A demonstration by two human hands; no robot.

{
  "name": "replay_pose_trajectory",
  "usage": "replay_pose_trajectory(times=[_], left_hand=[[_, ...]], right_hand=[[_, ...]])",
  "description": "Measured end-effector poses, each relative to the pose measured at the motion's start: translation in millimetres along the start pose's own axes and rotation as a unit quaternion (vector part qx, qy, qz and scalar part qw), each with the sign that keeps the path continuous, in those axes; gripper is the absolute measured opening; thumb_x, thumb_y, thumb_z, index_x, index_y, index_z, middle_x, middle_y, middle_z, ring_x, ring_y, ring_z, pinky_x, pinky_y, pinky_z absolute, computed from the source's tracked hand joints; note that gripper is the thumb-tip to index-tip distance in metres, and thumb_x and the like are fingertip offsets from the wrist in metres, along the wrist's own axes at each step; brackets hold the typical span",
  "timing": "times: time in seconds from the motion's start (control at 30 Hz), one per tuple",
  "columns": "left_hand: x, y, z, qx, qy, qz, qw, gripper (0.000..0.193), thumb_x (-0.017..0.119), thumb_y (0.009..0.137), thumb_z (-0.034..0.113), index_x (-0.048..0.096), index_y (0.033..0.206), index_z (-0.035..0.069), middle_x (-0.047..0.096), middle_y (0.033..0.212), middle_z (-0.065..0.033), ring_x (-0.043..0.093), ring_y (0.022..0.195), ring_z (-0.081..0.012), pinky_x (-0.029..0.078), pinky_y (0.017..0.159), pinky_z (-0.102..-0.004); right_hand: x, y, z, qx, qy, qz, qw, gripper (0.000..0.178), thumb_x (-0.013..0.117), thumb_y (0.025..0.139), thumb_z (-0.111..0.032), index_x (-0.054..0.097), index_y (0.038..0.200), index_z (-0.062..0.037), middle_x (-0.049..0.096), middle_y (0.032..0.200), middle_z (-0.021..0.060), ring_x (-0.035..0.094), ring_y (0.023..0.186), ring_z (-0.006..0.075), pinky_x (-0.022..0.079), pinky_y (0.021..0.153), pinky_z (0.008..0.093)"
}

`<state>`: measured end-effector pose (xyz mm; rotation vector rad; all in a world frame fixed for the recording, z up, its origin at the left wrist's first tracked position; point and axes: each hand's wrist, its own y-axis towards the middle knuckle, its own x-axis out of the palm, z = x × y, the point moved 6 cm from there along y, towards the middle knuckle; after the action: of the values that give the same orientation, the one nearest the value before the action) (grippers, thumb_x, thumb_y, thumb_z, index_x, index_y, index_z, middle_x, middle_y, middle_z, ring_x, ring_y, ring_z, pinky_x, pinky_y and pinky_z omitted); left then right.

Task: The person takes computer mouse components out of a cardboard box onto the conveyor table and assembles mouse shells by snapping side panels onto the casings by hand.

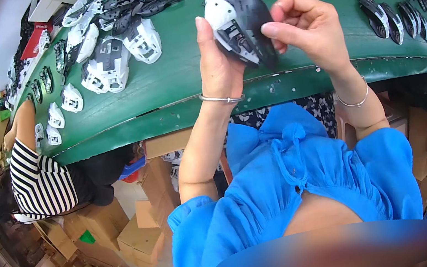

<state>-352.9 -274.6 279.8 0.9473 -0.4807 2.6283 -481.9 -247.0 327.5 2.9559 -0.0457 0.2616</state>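
— Left hand (218, 65)?
— Raised above the near edge of the green belt (181, 71), closed around a white plastic frame (223, 20), ribbed and cut with slots, glossy along its rounded nose.
— Right hand (304, 27)?
— Pinching the black shell (253, 18) between thumb and forefinger; smooth, curved, matte, pressed against the white frame's right side. Seated fully or just resting there, hard to tell from this angle.
— Wrists?
— Thin metal bangle (222, 98) on the left, fine chain bracelet (355, 102) on the right.
— On the belt?
— Heap of white frames and black shells (115, 43) to the upper left, well apart from the hands; row of dark shells (393, 18) on edge at far right.
— Room around the hands?
— Bare green felt-like surface directly behind them, pale strip along the belt's front lip. Person in a striped top (42, 180) at the left end, cardboard boxes (99, 221) below.
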Motion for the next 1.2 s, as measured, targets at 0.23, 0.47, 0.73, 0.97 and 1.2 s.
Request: replay_pose_trajectory(times=[0.23, 0.47, 0.73, 0.97, 1.2], left_hand=[[-0.4, -10.0, 0.4, 0.033, 0.111, -0.031, 0.993, 0.069, 0.025, 0.093, 0.063, 0.054, 0.114, 0.004, 0.062, 0.102, -0.0083, 0.061, 0.091, -0.0179, 0.051, 0.080, -0.0330], [-5.0, -14.9, -0.9, 0.077, 0.172, -0.024, 0.982, 0.069, 0.028, 0.092, 0.063, 0.052, 0.115, 0.003, 0.059, 0.105, -0.0072, 0.059, 0.094, -0.0144, 0.050, 0.080, -0.0313], [-5.3, -26.5, 12.7, 0.129, 0.212, -0.049, 0.967, 0.061, 0.070, 0.080, 0.020, 0.032, 0.122, -0.001, 0.054, 0.107, -0.0130, 0.058, 0.093, -0.0170, 0.051, 0.079, -0.0299], [-12.5, -35.7, 25.1, 0.209, 0.398, -0.091, 0.889, 0.081, 0.076, 0.067, 0.021, 0.031, 0.130, -0.002, 0.047, 0.118, -0.0174, 0.050, 0.109, -0.0258, 0.043, 0.093, -0.0358], [4.7, -34.8, 32.0, 0.303, 0.490, -0.190, 0.795, 0.078, 0.078, 0.057, 0.018, 0.045, 0.126, 0.000, 0.052, 0.114, -0.0172, 0.051, 0.101, -0.0319, 0.042, 0.089, -0.0387]], right_hand=[[10.5, 0.6, -1.5, -0.024, -0.071, -0.001, 0.997, 0.017, 0.074, 0.076, -0.007, 0.059, 0.077, -0.0010, 0.059, 0.067, 0.0000, 0.055, 0.056, 0.0027, 0.044, 0.048, 0.0161], [11.0, -1.9, -10.0, -0.114, -0.177, 0.017, 0.978, 0.015, 0.073, 0.077, -0.003, 0.058, 0.077, -0.0008, 0.058, 0.067, -0.0005, 0.053, 0.056, 0.0028, 0.042, 0.048, 0.0156], [12.3, -7.2, 11.9, 0.016, -0.051, -0.025, 0.998, 0.020, 0.073, 0.078, -0.007, 0.055, 0.075, -0.0018, 0.058, 0.068, -0.0008, 0.054, 0.059, 0.0026, 0.044, 0.052, 0.0163], [-11.8, -6.2, 6.5, 0.067, 0.140, -0.143, 0.978, 0.052, 0.074, 0.066, -0.012, 0.055, 0.114, 0.0004, 0.061, 0.102, 0.0104, 0.058, 0.098, 0.0185, 0.044, 0.093, 0.0334], [-0.5, -0.1, -4.5, 0.063, -0.002, -0.207, 0.976, 0.056, 0.078, 0.069, -0.010, 0.057, 0.119, 0.0037, 0.064, 0.108, 0.0118, 0.061, 0.099, 0.0162, 0.047, 0.092, 0.0292]])
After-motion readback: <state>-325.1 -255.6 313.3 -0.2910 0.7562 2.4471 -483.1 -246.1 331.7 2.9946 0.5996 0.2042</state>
